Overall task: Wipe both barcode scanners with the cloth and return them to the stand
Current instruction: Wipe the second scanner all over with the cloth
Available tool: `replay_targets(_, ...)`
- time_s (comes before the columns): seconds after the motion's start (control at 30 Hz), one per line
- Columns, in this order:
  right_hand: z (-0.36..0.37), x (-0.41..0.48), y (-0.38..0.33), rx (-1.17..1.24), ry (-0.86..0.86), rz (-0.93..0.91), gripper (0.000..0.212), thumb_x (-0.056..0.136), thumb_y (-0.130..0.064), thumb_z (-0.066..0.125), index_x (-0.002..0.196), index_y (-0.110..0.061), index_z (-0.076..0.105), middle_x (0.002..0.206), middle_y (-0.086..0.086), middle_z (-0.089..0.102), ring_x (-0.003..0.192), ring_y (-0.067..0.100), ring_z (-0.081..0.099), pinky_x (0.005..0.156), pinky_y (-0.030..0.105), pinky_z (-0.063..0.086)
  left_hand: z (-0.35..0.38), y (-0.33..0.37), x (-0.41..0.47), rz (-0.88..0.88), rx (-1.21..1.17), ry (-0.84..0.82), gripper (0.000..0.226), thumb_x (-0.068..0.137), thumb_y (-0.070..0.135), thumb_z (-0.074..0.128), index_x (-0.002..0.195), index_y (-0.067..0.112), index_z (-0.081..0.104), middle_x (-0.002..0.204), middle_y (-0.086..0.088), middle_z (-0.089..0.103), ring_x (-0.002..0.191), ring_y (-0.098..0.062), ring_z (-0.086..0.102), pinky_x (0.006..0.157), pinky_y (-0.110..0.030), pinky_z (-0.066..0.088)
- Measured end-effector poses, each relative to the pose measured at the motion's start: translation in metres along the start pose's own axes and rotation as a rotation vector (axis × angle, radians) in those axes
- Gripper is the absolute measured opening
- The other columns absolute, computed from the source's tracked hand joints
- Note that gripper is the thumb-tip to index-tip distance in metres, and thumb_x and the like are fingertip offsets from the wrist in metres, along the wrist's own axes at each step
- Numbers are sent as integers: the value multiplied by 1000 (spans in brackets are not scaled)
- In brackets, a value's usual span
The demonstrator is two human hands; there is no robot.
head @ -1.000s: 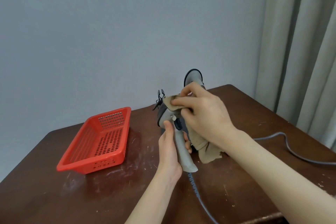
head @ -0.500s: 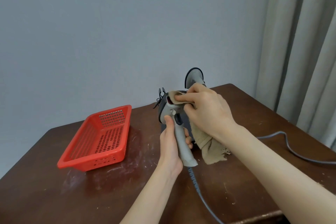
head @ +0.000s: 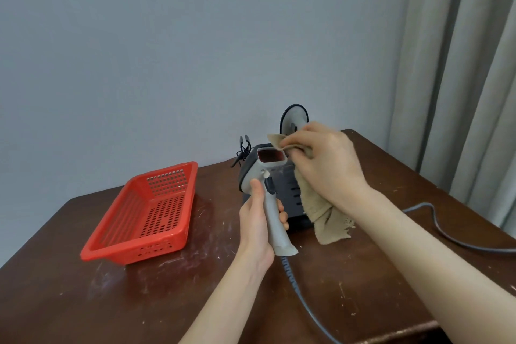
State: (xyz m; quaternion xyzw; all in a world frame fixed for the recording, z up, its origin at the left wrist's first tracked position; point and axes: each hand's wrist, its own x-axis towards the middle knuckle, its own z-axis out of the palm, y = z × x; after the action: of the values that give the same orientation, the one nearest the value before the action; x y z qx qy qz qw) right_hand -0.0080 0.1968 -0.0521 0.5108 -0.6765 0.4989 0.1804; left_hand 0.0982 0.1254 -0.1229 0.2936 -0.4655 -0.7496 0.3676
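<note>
My left hand (head: 258, 225) grips the handle of a light grey barcode scanner (head: 275, 220), held upright above the table with its reddish scan window (head: 270, 155) facing me. My right hand (head: 325, 166) pinches a beige cloth (head: 321, 211) against the right upper edge of the scanner head; the cloth's tail hangs down. Behind them stands a dark stand (head: 290, 193) on the table. A second scanner head (head: 294, 119) pokes up behind my right hand, mostly hidden.
A red perforated plastic basket (head: 145, 213) sits at the left on the brown wooden table (head: 139, 301). A grey cable (head: 446, 234) runs off right, and the scanner's cord (head: 301, 296) trails toward the front edge. A curtain (head: 460, 78) hangs at right.
My right hand slid the cloth from the front of the scanner head to its right side, uncovering the reddish scan window. My left hand has kept its grip on the handle.
</note>
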Motion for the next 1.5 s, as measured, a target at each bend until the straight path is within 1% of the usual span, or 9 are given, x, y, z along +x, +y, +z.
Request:
replay_targets(0.13, 16, -5, -2, -24, -112, -134, 25, 83, -8, 60, 97, -22, 75, 94, -6, 65, 70, 10, 54, 59, 36, 52, 4, -1, -2, 19, -5, -17, 56, 72, 62, 54, 81, 7, 58, 58, -6, 52, 44, -16, 46, 42, -26, 41)
replay_targets(0.37, 13, -3, 1, -136, -226, 54, 33, 89, -12, 52, 110, -29, 70, 106, -6, 59, 93, 24, 59, 71, 35, 47, 0, -1, -2, 11, 12, -18, 55, 71, 61, 54, 80, 8, 58, 57, -6, 53, 43, -16, 48, 42, -26, 42)
replay_targets(0.5, 10, -4, -14, 46, -197, 10, 31, 87, -12, 54, 106, -29, 72, 95, -11, 56, 84, 13, 55, 72, 37, 49, 3, 1, -1, 20, 57, -20, 64, 70, 65, 53, 91, 5, 63, 72, -16, 64, 61, -28, 61, 62, -42, 54)
replay_targets(0.63, -1, 4, -4, -328, -330, 109, 27, 89, -22, 48, 102, -31, 70, 103, -5, 62, 89, 27, 60, 67, 31, 44, -2, 1, -2, -2, 29, -12, 52, 72, 60, 55, 79, 8, 58, 55, -4, 52, 42, -15, 46, 41, -25, 41)
replay_targets(0.73, -11, 10, 0, -372, -273, 212, 32, 89, -39, 51, 71, -18, 66, 70, 0, 59, 67, 28, 55, 54, 29, 36, -4, -2, -4, -36, -26, -12, 52, 71, 60, 55, 82, 9, 58, 56, -3, 51, 41, -13, 45, 39, -23, 40)
replay_targets(0.87, -13, 8, 9, -264, -260, 206, 22, 91, -30, 53, 108, -24, 64, 90, 2, 66, 84, 27, 61, 65, 29, 40, -8, 1, -2, -72, -95, -37, 55, 69, 62, 54, 83, 9, 55, 56, -3, 49, 39, -12, 43, 36, -21, 38)
replay_targets(1.07, 2, -1, 7, 23, -89, 57, 18, 88, -11, 60, 100, -14, 73, 94, 0, 61, 86, 21, 61, 75, 38, 50, -3, -1, -5, -65, -73, -49, 54, 69, 62, 55, 82, 9, 57, 56, -4, 49, 40, -13, 43, 38, -22, 39)
replay_targets(1.3, 12, -9, 4, -66, -33, -39, 19, 78, -2, 66, 93, -11, 73, 86, 3, 71, 83, 27, 64, 69, 42, 53, 0, -3, -8, -54, -22, -66, 56, 68, 62, 56, 81, 8, 58, 57, -6, 50, 41, -15, 44, 39, -23, 40)
replay_targets(1.5, 13, -8, -4, 61, -55, 2, 20, 80, -8, 65, 95, -20, 71, 89, 0, 71, 86, 19, 64, 75, 41, 53, -1, -3, -7, -52, 30, -72, 61, 65, 64, 57, 84, 6, 58, 58, -7, 50, 41, -15, 45, 40, -24, 41)
